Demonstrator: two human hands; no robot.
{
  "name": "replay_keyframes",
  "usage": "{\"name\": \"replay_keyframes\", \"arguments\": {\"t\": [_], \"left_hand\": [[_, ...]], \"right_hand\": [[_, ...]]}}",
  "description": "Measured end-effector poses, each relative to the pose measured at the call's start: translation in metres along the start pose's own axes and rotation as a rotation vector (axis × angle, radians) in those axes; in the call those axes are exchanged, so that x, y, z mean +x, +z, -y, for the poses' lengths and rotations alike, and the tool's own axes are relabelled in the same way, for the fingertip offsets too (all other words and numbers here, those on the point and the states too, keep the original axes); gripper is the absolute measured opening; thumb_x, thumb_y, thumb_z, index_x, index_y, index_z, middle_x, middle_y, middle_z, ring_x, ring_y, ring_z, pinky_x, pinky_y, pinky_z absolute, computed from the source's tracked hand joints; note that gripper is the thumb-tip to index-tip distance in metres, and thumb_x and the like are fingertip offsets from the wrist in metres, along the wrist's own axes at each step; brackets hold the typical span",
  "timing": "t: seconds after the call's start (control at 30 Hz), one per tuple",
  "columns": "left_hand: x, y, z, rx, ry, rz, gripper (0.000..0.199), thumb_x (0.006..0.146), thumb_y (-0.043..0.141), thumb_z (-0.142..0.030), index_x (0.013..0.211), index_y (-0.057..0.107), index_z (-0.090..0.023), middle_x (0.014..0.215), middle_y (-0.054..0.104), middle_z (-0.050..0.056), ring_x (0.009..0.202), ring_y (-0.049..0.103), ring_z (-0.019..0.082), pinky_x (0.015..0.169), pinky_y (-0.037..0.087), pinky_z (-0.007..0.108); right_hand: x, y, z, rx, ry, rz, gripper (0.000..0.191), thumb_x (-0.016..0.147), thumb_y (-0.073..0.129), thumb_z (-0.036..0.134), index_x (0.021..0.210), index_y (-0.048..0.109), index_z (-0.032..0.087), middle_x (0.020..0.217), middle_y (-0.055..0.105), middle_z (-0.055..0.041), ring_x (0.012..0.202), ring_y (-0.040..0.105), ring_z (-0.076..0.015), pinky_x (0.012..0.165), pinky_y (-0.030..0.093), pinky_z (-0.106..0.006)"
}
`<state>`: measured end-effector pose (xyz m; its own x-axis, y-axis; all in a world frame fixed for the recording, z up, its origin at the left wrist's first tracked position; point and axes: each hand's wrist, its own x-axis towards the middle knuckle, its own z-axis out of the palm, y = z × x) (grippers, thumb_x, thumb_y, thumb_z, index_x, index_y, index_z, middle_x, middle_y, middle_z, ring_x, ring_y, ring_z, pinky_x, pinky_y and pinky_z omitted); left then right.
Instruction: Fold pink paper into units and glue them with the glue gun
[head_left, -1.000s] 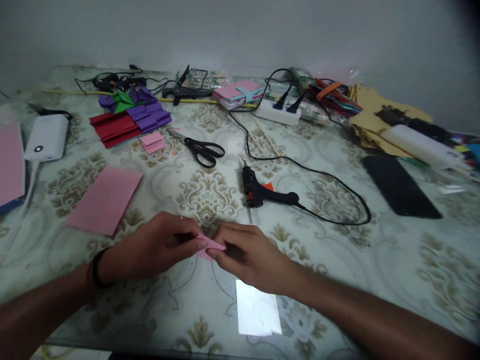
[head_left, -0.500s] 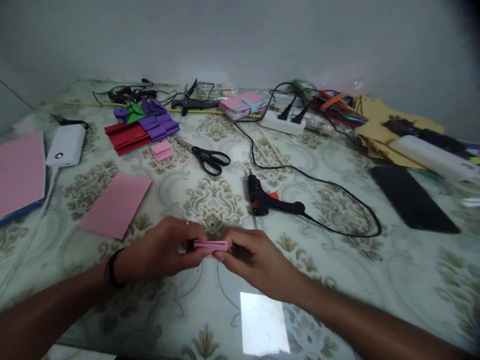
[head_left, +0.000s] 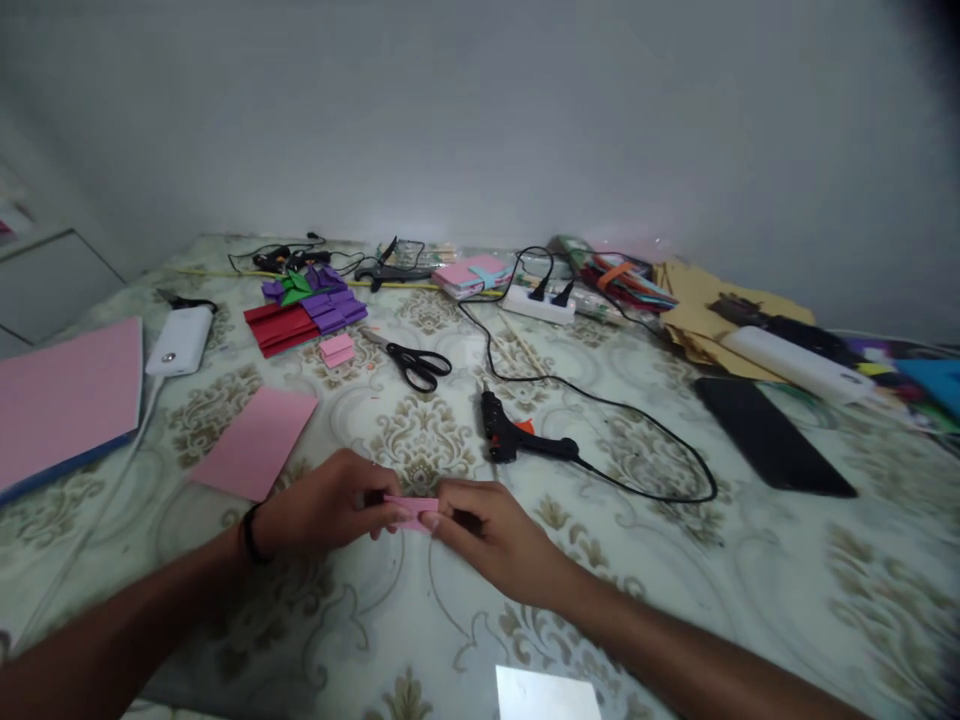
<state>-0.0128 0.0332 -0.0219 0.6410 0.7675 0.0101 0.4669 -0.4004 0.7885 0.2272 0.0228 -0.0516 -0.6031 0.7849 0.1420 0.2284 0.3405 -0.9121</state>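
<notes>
Between my two hands is a small folded piece of pink paper [head_left: 411,511], held just above the patterned table. My left hand [head_left: 330,505] pinches its left end between thumb and fingers. At the other end my right hand [head_left: 495,530] grips it the same way, the thumb pressed on the near face. A flat pink sheet [head_left: 255,443] lies beyond my left hand. Farther off sits another small pleated pink paper [head_left: 337,350], beside black-handled scissors [head_left: 416,363]. A black glue gun [head_left: 517,432] lies on its side beyond my right hand.
Pleated red paper [head_left: 281,325] and purple paper [head_left: 330,308] lie at the back left. A white power bank [head_left: 180,342] and a pink stack [head_left: 67,400] are on the left. The glue gun's cord loops right, near a dark phone [head_left: 772,435]. A power strip [head_left: 538,303] stands behind.
The camera view has tilted up and shifted, so the table appears lower. Both hands still hold the pink paper, whose near face now shows more.
</notes>
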Motion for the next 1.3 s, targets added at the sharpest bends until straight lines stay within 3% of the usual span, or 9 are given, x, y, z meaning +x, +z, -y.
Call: {"name": "replay_keyframes", "arguments": {"t": [0.17, 0.33, 0.43, 0.57, 0.63, 0.7, 0.83, 1.03, 1.3], "left_hand": [[0.003, -0.018, -0.002, 0.048, -0.051, -0.084, 0.031, 0.097, 0.066, -0.036, 0.073, 0.073, -0.018, 0.061, 0.074, -0.001, 0.056, 0.067, 0.011, 0.058, 0.048, 0.017], [0.001, -0.075, 0.001, 0.158, -0.173, -0.487, 0.035, 0.097, 0.062, -0.048, 0.091, 0.079, -0.018, 0.081, 0.080, 0.005, 0.074, 0.071, 0.018, 0.074, 0.056, 0.026], [0.001, -0.109, 0.009, 0.230, -0.236, -0.702, 0.039, 0.093, 0.059, -0.047, 0.114, 0.078, -0.019, 0.096, 0.082, 0.006, 0.088, 0.072, 0.024, 0.084, 0.057, 0.032], [0.010, -0.139, 0.027, 0.335, -0.330, -0.833, 0.030, 0.085, 0.067, -0.047, 0.094, 0.079, -0.021, 0.095, 0.080, 0.004, 0.100, 0.069, 0.029, 0.085, 0.054, 0.032], [0.020, -0.147, 0.037, 0.357, -0.377, -0.844, 0.025, 0.087, 0.070, -0.044, 0.084, 0.075, -0.019, 0.087, 0.076, 0.003, 0.099, 0.069, 0.029, 0.085, 0.054, 0.031], [0.032, -0.150, 0.045, 0.349, -0.420, -0.820, 0.023, 0.091, 0.073, -0.040, 0.091, 0.075, -0.017, 0.087, 0.075, 0.003, 0.097, 0.070, 0.028, 0.087, 0.056, 0.034], [0.055, -0.148, 0.064, 0.281, -0.472, -0.767, 0.037, 0.102, 0.068, -0.037, 0.132, 0.065, -0.016, 0.132, 0.067, 0.011, 0.112, 0.070, 0.027, 0.094, 0.062, 0.047], [0.072, -0.142, 0.093, 0.207, -0.497, -0.813, 0.038, 0.102, 0.069, -0.036, 0.135, 0.064, -0.016, 0.136, 0.066, 0.012, 0.114, 0.069, 0.028, 0.095, 0.062, 0.048], [0.075, -0.139, 0.111, 0.190, -0.529, -0.727, 0.038, 0.102, 0.069, -0.037, 0.133, 0.065, -0.016, 0.135, 0.066, 0.011, 0.115, 0.069, 0.029, 0.095, 0.062, 0.047]], "right_hand": [[0.003, 0.000, -0.004, -0.021, -0.029, -0.018, 0.042, 0.108, 0.050, 0.040, 0.072, 0.052, 0.020, 0.067, 0.049, 0.0040, 0.063, 0.045, -0.0117, 0.060, 0.034, -0.024], [0.002, 0.002, -0.009, -0.036, -0.097, 0.033, 0.029, 0.106, 0.053, 0.034, 0.085, 0.065, 0.018, 0.075, 0.060, 0.0004, 0.066, 0.052, -0.0130, 0.062, 0.040, -0.024], [0.002, 0.003, -0.010, -0.059, -0.145, 0.054, 0.027, 0.105, 0.054, 0.030, 0.084, 0.066, 0.018, 0.077, 0.060, -0.0005, 0.067, 0.054, -0.0134, 0.064, 0.042, -0.025], [0.004, 0.003, -0.010, -0.091, -0.188, 0.061, 0.027, 0.105, 0.054, 0.030, 0.084, 0.066, 0.018, 0.077, 0.060, -0.0010, 0.067, 0.054, -0.0141, 0.065, 0.043, -0.025], [0.005, 0.002, -0.009, -0.106, -0.203, 0.062, 0.028, 0.105, 0.054, 0.030, 0.083, 0.065, 0.018, 0.076, 0.059, -0.0011, 0.068, 0.054, -0.0145, 0.066, 0.043, -0.025], [0.005, 0.002, -0.008, -0.118, -0.216, 0.061, 0.028, 0.105, 0.054, 0.029, 0.082, 0.065, 0.019, 0.076, 0.058, -0.0009, 0.068, 0.054, -0.0147, 0.067, 0.044, -0.025], [0.006, 0.001, -0.008, -0.133, -0.229, 0.059, 0.025, 0.104, 0.054, 0.025, 0.081, 0.063, 0.019, 0.074, 0.056, -0.0002, 0.068, 0.054, -0.0144, 0.067, 0.044, -0.025], [0.006, 0.001, -0.008, -0.139, -0.230, 0.067, 0.022, 0.103, 0.056, 0.022, 0.083, 0.065, 0.019, 0.076, 0.058, -0.0005, 0.068, 0.055, -0.0145, 0.067, 0.044, -0.025], [0.006, 0.000, -0.010, -0.128, -0.240, 0.074, 0.020, 0.101, 0.057, 0.021, 0.083, 0.064, 0.019, 0.075, 0.057, -0.0002, 0.070, 0.055, -0.0152, 0.069, 0.045, -0.026]]}}
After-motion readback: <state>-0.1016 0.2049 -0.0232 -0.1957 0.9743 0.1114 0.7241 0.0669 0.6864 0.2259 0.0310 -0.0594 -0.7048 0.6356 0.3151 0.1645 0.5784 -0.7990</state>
